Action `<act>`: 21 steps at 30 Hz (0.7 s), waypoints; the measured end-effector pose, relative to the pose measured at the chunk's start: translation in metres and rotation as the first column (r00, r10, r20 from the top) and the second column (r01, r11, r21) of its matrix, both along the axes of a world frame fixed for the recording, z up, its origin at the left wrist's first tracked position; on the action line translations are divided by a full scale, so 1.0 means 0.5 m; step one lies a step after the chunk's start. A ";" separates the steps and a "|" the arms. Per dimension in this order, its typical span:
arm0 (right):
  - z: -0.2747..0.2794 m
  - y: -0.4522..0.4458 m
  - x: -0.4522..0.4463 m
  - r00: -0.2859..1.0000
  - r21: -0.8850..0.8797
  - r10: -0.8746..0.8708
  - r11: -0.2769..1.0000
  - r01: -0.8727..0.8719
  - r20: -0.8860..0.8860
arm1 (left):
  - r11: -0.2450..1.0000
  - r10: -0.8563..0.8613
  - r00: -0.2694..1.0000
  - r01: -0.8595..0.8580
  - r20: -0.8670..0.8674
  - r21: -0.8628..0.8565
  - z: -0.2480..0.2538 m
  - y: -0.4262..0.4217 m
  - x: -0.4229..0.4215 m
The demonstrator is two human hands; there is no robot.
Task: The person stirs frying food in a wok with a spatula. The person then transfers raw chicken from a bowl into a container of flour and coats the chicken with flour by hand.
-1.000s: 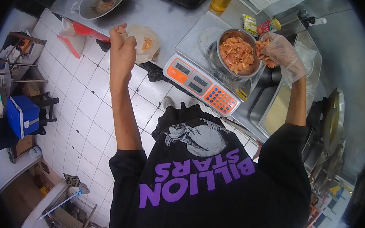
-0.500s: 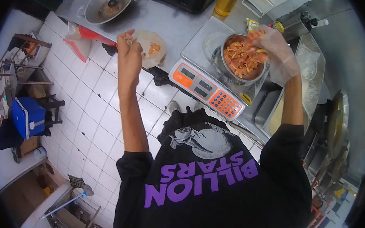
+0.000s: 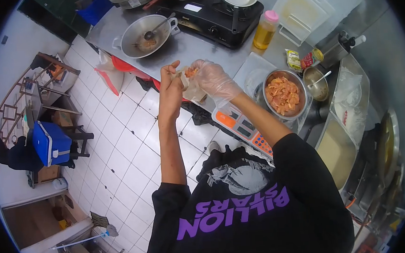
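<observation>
My left hand [image 3: 170, 87] pinches the rim of a clear plastic bag [image 3: 194, 91] over the counter's front edge. My right hand [image 3: 214, 80], in a clear disposable glove, is at the bag's mouth with its fingers closed round marinated raw meat pieces [image 3: 190, 73]. The fingertips are partly hidden by the bag and glove. To the right, a steel bowl [image 3: 299, 115] full of the same orange-coated meat rests on a digital scale [image 3: 240, 124] with an orange panel. My right forearm passes in front of part of the scale.
A wok [image 3: 132, 30] with a ladle stands at the back left, beside a black gas stove [image 3: 200, 21] carrying a small pan. An oil bottle [image 3: 265, 30], a can [image 3: 311, 58] and a small bowl with a spoon [image 3: 317, 83] are behind the meat. Steel trays [image 3: 333, 150] line the right.
My right hand has moved left from the meat bowl to the bag, carrying meat pieces. My left hand still holds the bag. The camera view has shifted, showing more of the stove.
</observation>
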State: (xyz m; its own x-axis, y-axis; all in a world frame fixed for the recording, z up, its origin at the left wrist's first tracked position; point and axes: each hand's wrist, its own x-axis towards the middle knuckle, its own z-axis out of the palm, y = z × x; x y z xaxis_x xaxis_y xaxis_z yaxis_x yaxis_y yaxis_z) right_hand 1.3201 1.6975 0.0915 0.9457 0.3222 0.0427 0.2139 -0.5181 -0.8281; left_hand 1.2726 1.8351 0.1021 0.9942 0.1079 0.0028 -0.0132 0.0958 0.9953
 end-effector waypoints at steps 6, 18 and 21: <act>-0.038 0.001 0.051 0.936 -0.408 0.351 0.853 -0.324 -0.009 | 0.993 -0.039 0.998 0.045 0.057 -0.108 -0.004 0.001 0.028; 0.043 -0.075 0.090 0.952 -0.204 0.264 0.934 -0.292 -0.152 | 0.996 -0.081 0.997 0.081 -0.005 -0.041 -0.001 0.008 0.095; 0.083 -0.152 0.033 0.958 0.036 0.198 0.980 -0.194 -0.207 | 0.998 -0.057 0.997 0.058 0.054 -0.028 0.002 0.007 0.112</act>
